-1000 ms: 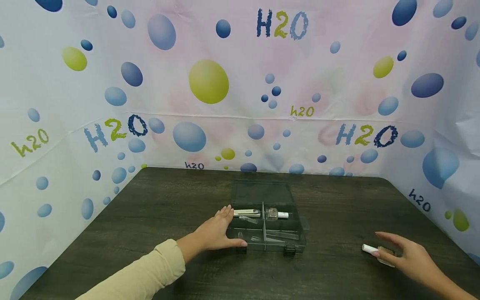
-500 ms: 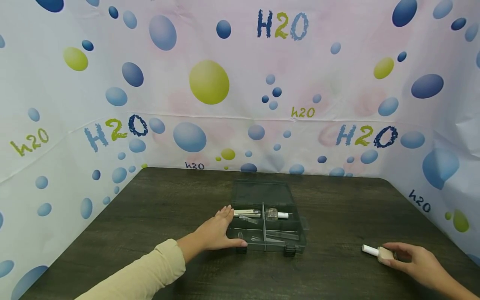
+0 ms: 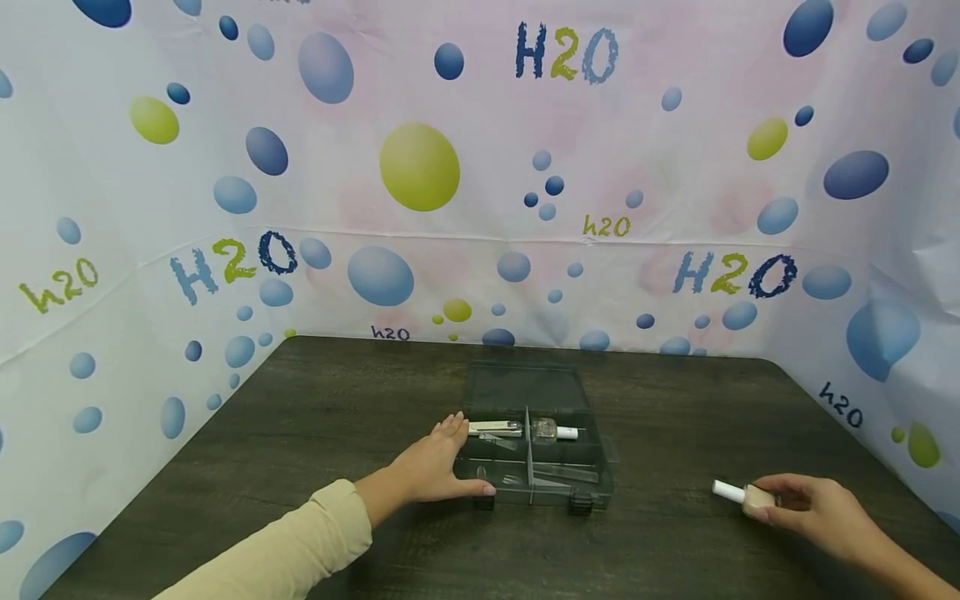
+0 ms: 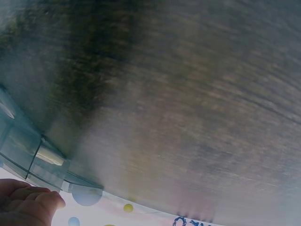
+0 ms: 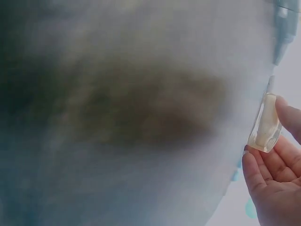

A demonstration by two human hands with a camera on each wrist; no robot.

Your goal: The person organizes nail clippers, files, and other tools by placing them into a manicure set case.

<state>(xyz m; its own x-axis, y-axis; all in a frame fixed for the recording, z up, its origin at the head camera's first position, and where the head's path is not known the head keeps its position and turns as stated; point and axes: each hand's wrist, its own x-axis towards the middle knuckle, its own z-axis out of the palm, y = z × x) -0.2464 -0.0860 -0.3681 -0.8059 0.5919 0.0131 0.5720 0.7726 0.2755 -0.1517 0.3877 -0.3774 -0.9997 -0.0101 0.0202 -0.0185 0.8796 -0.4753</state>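
My right hand point(image 3: 821, 512) pinches a bottle of beige nail polish point(image 3: 759, 501) between thumb and fingers, its white cap pointing left. In the right wrist view the clear glass of the nail polish bottle point(image 5: 266, 125) shows between thumb and fingers. My left hand point(image 3: 431, 467) rests with spread, straight fingers along the left side of a dark see-through organizer box point(image 3: 555, 492), thumb at its front edge. Inside the box's back compartments are a nail clipper point(image 3: 495, 428) and another small bottle with a white cap point(image 3: 551, 430). Clear, thin pieces lie in the front compartments.
The box's lid point(image 3: 525, 387) is folded back behind it, and a latch point(image 3: 581, 502) sticks out at its front. Everything stands on a dark wooden table point(image 3: 337, 400). A bubble-printed backdrop point(image 3: 480, 125) encloses the table at the back and sides.
My right hand has closed its fingers on the nail polish bottle and moved it slightly left and up in the head view. The left hand and the box have stayed in place.
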